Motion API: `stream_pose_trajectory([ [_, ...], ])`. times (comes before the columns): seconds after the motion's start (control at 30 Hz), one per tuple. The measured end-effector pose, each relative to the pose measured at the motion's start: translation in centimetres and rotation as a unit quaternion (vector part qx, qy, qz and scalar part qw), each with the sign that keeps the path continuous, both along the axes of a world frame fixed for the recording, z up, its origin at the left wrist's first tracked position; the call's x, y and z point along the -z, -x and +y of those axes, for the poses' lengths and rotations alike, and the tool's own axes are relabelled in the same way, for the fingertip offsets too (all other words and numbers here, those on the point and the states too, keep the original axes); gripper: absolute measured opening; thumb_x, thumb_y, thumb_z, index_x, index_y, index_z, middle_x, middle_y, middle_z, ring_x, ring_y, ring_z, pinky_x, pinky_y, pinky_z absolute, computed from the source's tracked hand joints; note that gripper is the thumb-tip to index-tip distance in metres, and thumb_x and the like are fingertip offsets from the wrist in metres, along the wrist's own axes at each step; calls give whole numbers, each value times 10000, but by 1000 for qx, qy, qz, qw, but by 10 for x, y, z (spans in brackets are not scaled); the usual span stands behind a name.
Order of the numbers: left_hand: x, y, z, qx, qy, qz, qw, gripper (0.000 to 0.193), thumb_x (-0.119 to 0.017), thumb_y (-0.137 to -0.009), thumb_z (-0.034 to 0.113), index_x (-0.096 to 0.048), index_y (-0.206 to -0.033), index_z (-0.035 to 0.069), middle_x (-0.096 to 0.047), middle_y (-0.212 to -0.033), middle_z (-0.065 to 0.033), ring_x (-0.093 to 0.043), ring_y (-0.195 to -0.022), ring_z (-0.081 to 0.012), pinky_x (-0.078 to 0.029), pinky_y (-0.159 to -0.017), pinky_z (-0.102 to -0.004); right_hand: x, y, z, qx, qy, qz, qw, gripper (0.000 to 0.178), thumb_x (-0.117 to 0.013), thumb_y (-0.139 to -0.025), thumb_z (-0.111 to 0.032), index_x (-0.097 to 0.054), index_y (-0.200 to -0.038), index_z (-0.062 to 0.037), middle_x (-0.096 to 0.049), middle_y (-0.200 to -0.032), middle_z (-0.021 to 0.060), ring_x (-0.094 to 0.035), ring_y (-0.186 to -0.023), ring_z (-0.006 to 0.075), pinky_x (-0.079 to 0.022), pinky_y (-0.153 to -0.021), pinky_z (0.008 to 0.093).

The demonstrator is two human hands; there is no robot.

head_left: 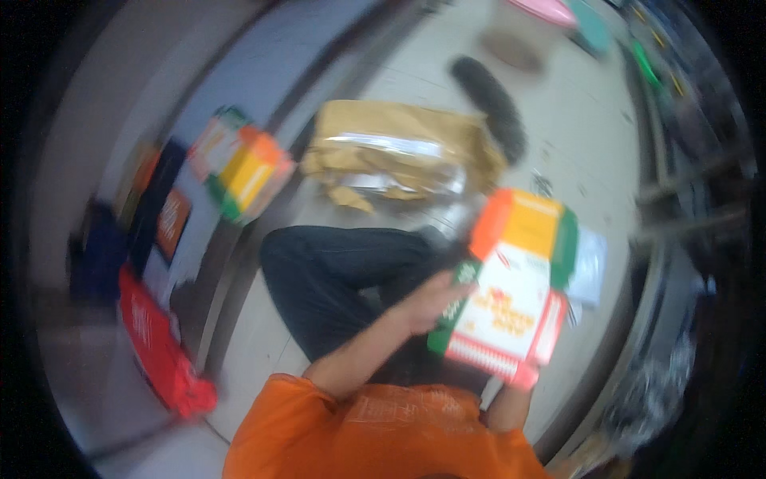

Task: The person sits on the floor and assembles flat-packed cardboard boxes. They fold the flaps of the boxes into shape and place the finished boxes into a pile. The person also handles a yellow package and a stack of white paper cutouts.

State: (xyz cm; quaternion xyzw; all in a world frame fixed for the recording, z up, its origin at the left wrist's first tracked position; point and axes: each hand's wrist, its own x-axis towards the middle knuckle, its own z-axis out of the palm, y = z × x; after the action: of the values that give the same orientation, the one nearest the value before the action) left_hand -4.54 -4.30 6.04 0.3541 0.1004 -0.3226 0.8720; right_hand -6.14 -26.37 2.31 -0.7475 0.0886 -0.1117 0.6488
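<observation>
An unfolded cardboard food box (504, 299), white in the middle with orange, yellow and green flaps, is up in front of me over my lap, tilted. My left hand (437, 302) is closed on its green left edge. The wrist of my right hand (511, 401) reaches the box's near right corner, and its fingers are hidden behind the cardboard. To the left, a stack of similar flat box pieces (243, 172) rests on a raised ledge. Beyond my crossed legs lies a torn brown paper package (399, 144) with shiny tape. The picture is blurred by motion.
A dark, rough, long object (491, 104) lies on the tiled floor behind the package. A pink-rimmed tub (531, 24) stands farther off. White paper (590, 267) is right of the box. Red bag (159, 343) at left; shelving (702, 199) and clear plastic (650, 399) at right.
</observation>
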Motion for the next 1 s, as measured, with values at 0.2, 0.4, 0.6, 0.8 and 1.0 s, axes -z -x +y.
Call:
stream_pose_trajectory([
  [0.2,-65,63,94,-136,-43,-56,988,400,-618,-867,133,-491,-1221,-3,-611,-1081,-102,-617,-922,-163,-519,-810,-328,-16,-24,2,27,27,60,997,260,-597,-916,-194,-586,-770,21,-566,-714,71,-476,-671,165,-394,-659,279],
  [0.4,-91,17,224,-485,-241,-112,833,321,-583,-904,140,-514,-1172,-23,-625,-1065,-117,-642,-920,-187,-533,-811,-335,-5,-35,19,86,283,-25,955,330,-561,-931,-197,-512,-696,29,-503,-667,90,-459,-648,200,-394,-644,336],
  [0.6,-49,-32,373,-588,-301,-58,748,386,-549,-919,170,-471,-1229,-48,-603,-1136,-158,-639,-969,-241,-533,-835,-363,-4,-33,31,82,312,-47,945,329,-568,-925,-192,-507,-692,33,-493,-655,102,-455,-638,219,-391,-636,351],
  [0.8,-6,-28,396,-520,-544,34,658,494,-604,-858,345,-553,-1178,-28,-605,-1157,-160,-622,-979,-268,-500,-822,-366,1,-34,27,94,337,-53,935,333,-570,-922,-187,-498,-685,36,-494,-654,107,-452,-639,229,-392,-643,354],
  [1.0,-47,-29,381,-268,-801,137,518,693,-440,-846,599,-633,-1092,-19,-654,-1034,-223,-624,-1009,-328,-465,-880,-386,1,-36,27,95,332,-60,936,339,-561,-928,-179,-484,-674,33,-486,-645,104,-447,-639,227,-387,-638,352],
])
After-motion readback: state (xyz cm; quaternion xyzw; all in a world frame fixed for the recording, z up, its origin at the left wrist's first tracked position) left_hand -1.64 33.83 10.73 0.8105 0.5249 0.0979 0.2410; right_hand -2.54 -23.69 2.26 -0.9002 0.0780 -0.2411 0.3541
